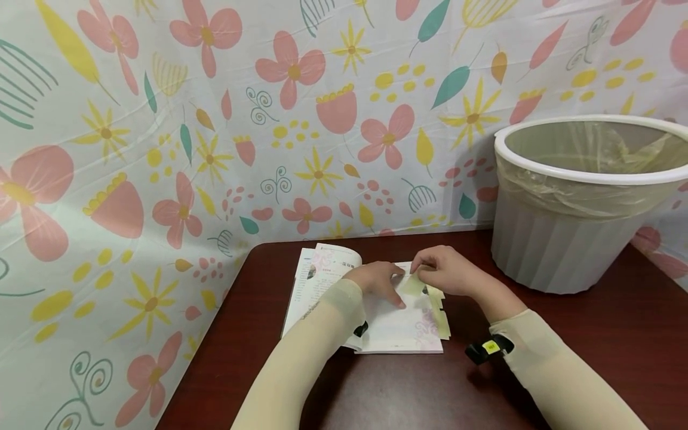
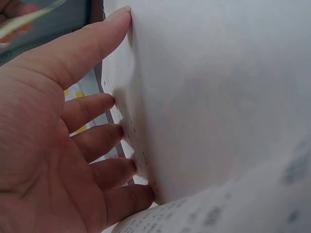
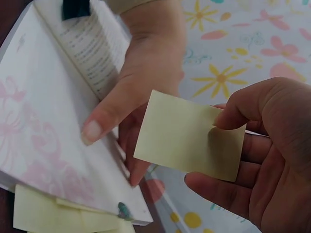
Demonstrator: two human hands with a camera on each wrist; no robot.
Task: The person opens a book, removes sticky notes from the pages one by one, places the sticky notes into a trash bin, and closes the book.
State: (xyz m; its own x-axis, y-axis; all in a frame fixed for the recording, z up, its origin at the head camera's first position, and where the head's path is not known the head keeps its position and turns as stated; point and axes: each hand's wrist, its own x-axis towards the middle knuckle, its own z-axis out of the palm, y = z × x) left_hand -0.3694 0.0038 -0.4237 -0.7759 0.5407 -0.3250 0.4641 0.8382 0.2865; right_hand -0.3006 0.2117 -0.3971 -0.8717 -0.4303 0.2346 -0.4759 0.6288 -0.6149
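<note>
Tabletop (image 1: 376,391) — right hand (image 1: 447,270), note (image 3: 177,133) in pinch

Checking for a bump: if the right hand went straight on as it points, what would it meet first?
Probably the left hand at the open book, though depth is unclear: the yellow sticky note in the right hand might brush the page first.

Open book (image 1: 395,331): lies face up on the dark red table (image 1: 371,388), its left page printed with text and curving upward, its right page mostly white with a pink floral design at the near right corner.
Held note (image 3: 180,131): a pale yellow rectangle, pinched in the right hand (image 1: 448,272) above the right page's far side.
Yellow notes (image 3: 58,213): several jut from the book's right edge.
Left hand (image 1: 378,279): rests at the right page, thumb touching paper.
</note>
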